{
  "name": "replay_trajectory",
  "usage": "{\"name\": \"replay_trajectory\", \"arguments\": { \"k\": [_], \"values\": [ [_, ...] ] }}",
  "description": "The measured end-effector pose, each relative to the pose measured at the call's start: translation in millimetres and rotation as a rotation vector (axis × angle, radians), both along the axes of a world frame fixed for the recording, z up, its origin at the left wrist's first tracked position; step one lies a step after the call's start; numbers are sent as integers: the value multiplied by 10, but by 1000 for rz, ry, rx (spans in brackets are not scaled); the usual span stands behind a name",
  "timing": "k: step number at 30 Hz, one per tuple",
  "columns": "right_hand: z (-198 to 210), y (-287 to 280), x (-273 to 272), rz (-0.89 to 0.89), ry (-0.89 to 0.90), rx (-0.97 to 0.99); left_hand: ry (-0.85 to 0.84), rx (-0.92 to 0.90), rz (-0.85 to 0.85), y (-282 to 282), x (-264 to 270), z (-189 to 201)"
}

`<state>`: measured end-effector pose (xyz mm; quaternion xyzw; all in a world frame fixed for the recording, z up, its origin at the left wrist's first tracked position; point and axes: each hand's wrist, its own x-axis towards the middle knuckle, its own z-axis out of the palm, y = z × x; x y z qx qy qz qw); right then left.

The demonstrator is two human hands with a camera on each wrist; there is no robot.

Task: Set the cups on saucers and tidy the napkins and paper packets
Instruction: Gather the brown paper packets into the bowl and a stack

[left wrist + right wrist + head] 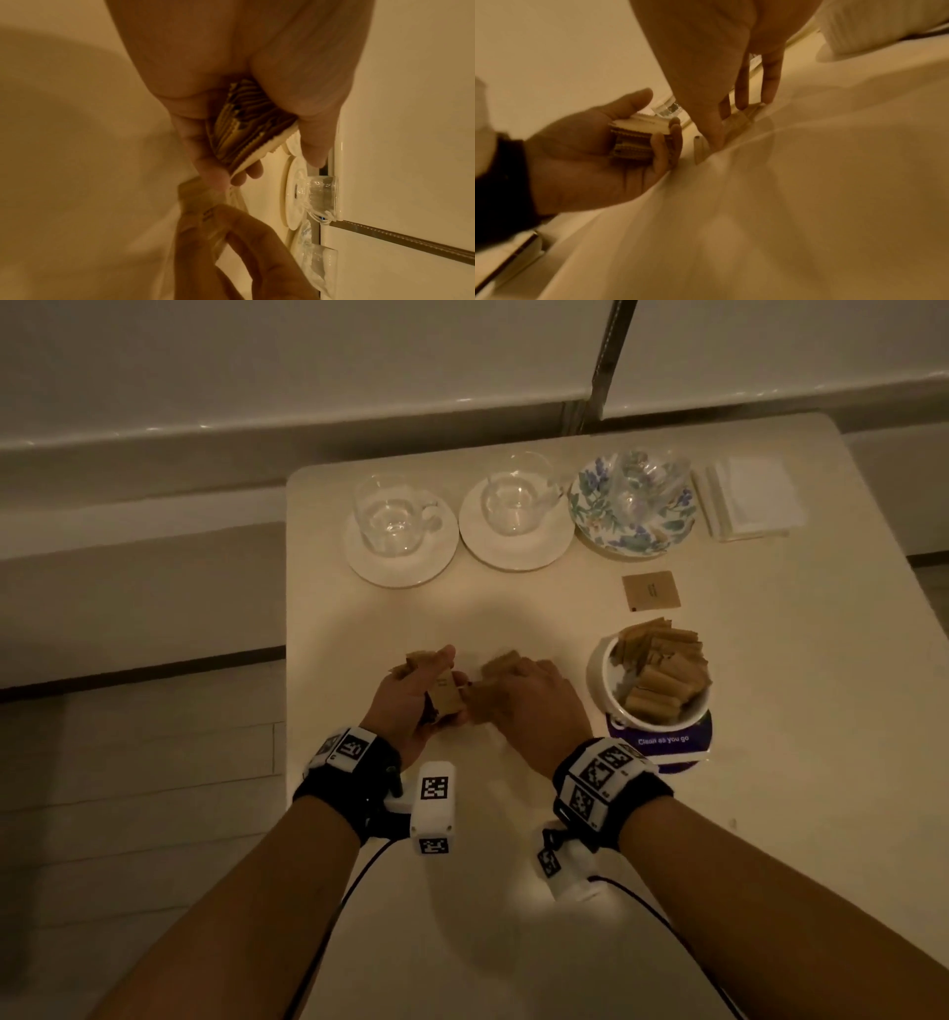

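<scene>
Three glass cups (393,516) (513,503) (649,480) stand on saucers at the back of the table: two white saucers (400,567) (513,557) and a floral one (595,505). My left hand (436,680) grips a stack of brown paper packets (444,698) just above the table's middle; the same stack (244,125) (634,140) shows in both wrist views. Right beside it, my right hand (513,680) points down at the table, its thumb and fingers pinching blurred loose packets (746,115). Another packet (651,591) lies alone farther right.
A white bowl (601,670) filled with brown packets sits on a purple card (667,742) at the right. Folded white napkins (750,500) lie at the back right corner. The table's left edge (287,660) runs close to my left hand.
</scene>
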<state>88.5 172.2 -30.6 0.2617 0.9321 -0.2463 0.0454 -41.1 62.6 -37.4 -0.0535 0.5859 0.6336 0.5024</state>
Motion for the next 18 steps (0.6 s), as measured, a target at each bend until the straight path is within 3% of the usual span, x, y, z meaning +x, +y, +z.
{"name": "replay_trajectory", "arguments": {
  "k": [5,10,14,18],
  "values": [
    [17,-160,220,-102,-87,-257,-27,19,-4,-298,256,-46],
    [171,-100,309,-144,40,-580,-24,32,4,-381,312,4],
    [347,-116,340,-214,213,-599,-64,6,-19,-376,343,66],
    [529,-152,315,-64,284,-463,-84,-35,-103,-314,428,126]
  ]
}}
